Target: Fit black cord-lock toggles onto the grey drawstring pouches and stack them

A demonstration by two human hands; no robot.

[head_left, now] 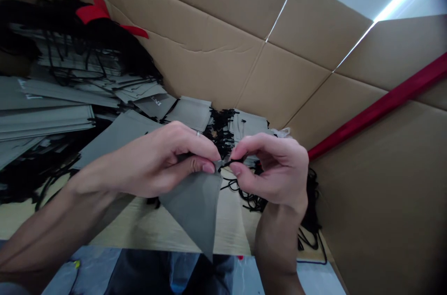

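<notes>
My left hand (174, 157) pinches the upper corner of a grey fabric pouch (195, 206) between thumb and forefinger. The pouch hangs down at a slant over the table's front edge. Close beside that corner, my right hand (275, 169) grips a short black cord (228, 163) between thumb and fingertip. The cord reaches the pouch corner; whether it passes through the fabric there is too small to tell. Behind and below my right hand lies a loose tangle of black cords (253, 199).
Piles of grey pouches (45, 120) with black cords cover the left side. More pouches (190, 113) lie at the back against a cardboard wall (209, 30). Red strips (92, 12) rest on a black heap. A dark red bar (380, 106) slants along the right wall.
</notes>
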